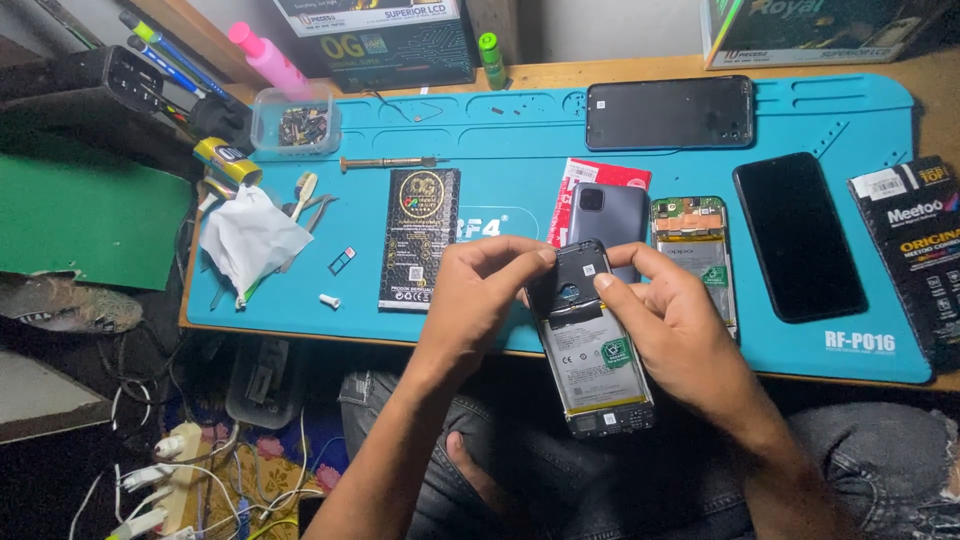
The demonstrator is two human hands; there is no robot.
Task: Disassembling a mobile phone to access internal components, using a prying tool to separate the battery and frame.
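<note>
I hold an opened phone [596, 360] with its back cover off, battery and black inner frame showing, above the front edge of the blue work mat [500, 140]. My left hand [478, 295] grips its upper left side, fingertips on the black top plate. My right hand [672, 320] holds the right side, thumb pressing the top plate near the camera hole. A grey back cover [610, 212] lies on the mat just behind the phone.
On the mat lie a second opened phone [700, 250], a black screen [798, 235], another dark phone [669, 112], a black flat package [420, 238], a screwdriver [385, 162], a white cloth [250, 238] and a clear parts box [293, 122]. Boxes stand behind and at right.
</note>
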